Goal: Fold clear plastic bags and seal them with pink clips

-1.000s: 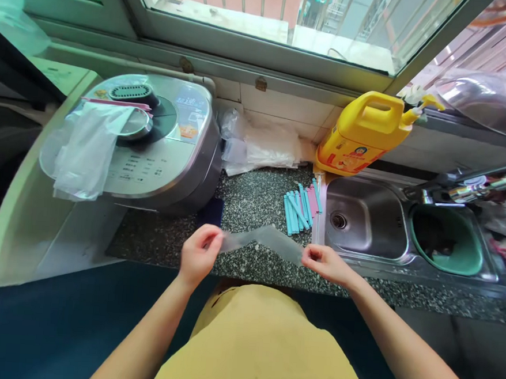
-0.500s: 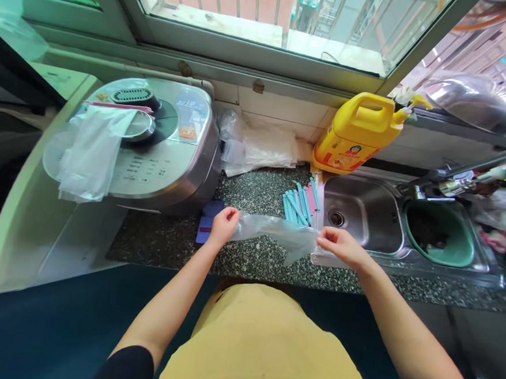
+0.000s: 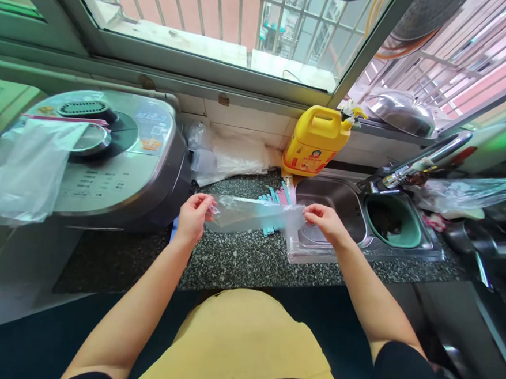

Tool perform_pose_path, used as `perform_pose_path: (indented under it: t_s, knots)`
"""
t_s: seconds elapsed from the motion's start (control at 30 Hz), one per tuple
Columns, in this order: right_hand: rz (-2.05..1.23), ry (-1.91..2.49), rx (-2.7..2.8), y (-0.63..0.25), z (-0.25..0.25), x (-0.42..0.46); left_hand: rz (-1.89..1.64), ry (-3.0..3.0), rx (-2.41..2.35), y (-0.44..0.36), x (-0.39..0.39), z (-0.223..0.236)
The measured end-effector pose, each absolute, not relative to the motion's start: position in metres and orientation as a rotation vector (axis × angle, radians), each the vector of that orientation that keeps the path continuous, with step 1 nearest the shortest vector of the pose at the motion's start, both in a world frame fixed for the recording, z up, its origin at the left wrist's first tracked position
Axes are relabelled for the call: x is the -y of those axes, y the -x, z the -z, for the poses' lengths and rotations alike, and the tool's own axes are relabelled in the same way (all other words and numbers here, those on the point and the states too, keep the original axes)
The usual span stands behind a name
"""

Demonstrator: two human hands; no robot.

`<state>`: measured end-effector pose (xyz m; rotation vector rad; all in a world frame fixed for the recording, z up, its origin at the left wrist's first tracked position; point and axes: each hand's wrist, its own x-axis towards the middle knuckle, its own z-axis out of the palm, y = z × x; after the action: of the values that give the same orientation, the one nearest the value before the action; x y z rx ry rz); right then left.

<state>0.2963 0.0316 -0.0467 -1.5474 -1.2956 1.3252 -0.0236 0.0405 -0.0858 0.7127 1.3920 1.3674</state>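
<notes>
A clear plastic bag [image 3: 253,214] is stretched between my two hands above the speckled countertop [image 3: 230,260]. My left hand [image 3: 194,215] pinches its left end and my right hand [image 3: 324,219] pinches its right end; both are closed on it. Behind the bag lie several blue and pink sealing clips [image 3: 278,198], partly hidden by the plastic. The bag hangs just in front of the sink's left edge.
A silver cooker [image 3: 120,157] with another clear bag [image 3: 29,174] draped over it stands at left. More clear bags [image 3: 229,153] lie against the wall. A yellow jug [image 3: 315,141] stands behind the steel sink [image 3: 334,198]; a green basin [image 3: 393,219] sits in it.
Both hands have lifted the bag and moved it away from me, pulling it flatter and wider. The camera has tilted up and to the right.
</notes>
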Motion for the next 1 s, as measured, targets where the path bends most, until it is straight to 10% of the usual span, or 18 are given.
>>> perform_pose_path:
  t_s: [1.0]
  knots:
    - [0.105,0.898,1.262,-0.257,0.008,-0.005,-2.269,-1.148,-1.009,0.029,-0.002,0.014]
